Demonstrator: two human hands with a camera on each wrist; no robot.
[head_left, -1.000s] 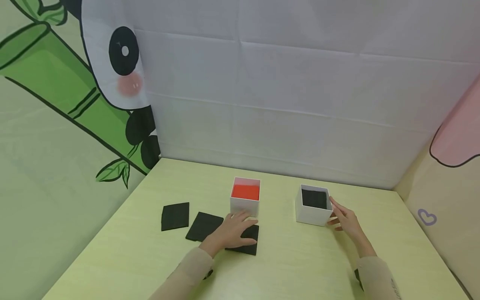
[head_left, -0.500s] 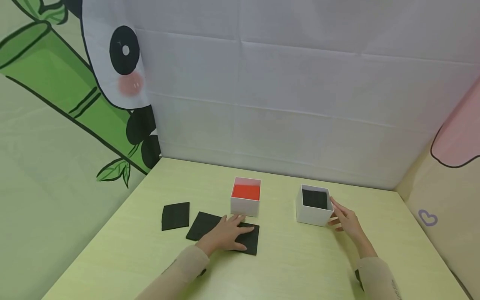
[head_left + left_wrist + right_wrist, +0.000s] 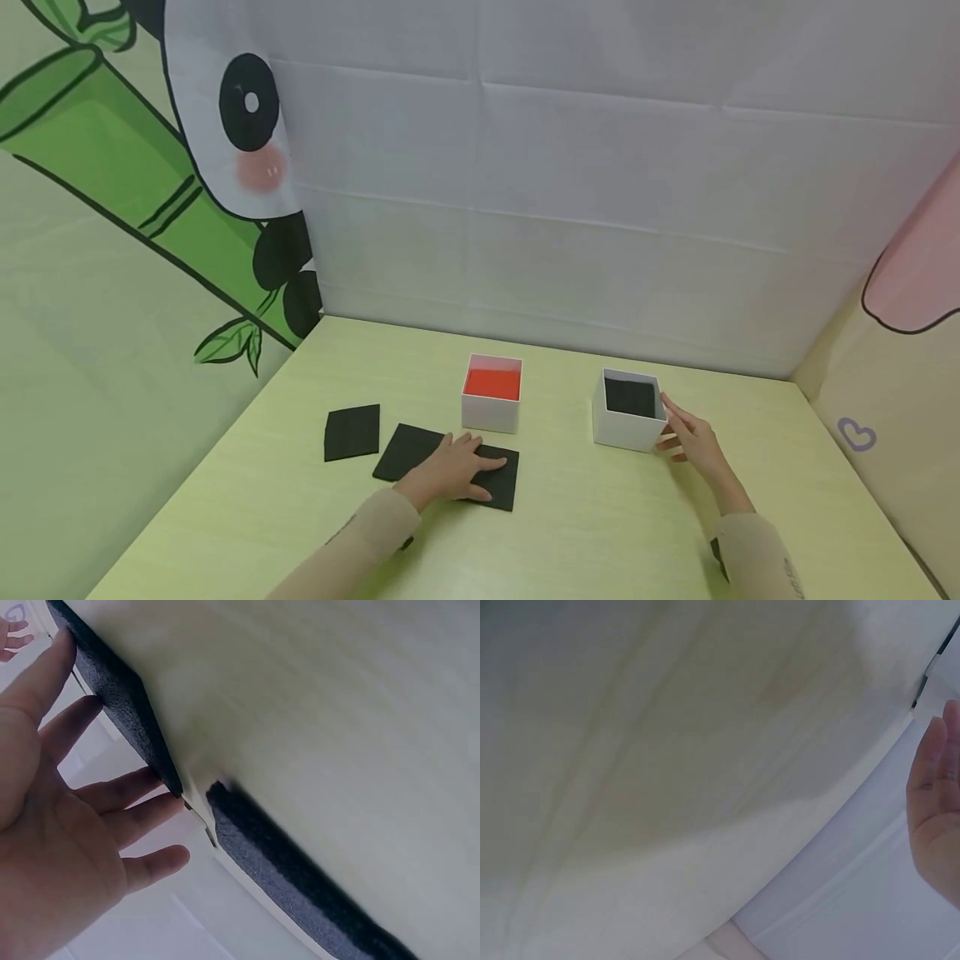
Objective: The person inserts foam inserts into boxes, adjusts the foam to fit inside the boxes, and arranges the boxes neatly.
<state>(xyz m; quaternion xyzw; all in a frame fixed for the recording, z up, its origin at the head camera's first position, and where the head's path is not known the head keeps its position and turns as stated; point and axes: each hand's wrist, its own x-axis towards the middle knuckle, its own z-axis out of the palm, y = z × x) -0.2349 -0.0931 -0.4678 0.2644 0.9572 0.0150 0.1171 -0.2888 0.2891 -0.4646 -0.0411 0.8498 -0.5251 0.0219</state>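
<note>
Three flat black squares lie in a row in the head view: a left one [image 3: 352, 433], a middle one [image 3: 407, 450] and a right one [image 3: 501, 480]. My left hand [image 3: 450, 468] rests on the right square with its fingers spread, covering part of it and of the middle one. In the left wrist view, the fingertips of this hand [image 3: 67, 832] touch the edge of a thick, foam-like black square [image 3: 124, 694]. My right hand [image 3: 696, 442], fingers extended, touches the right side of a white box [image 3: 626, 432] with black squares [image 3: 630, 398] inside.
A second white box [image 3: 489, 415], holding something flat and red [image 3: 492, 384], stands just beyond the left hand. Both boxes sit on a pale yellow table [image 3: 570, 533]. A white cloth wall [image 3: 570, 208] rises along its back edge.
My left hand has drawn slightly left and toward me, away from the red-filled box, and settled on the right black square. My right hand and both boxes look unmoved.
</note>
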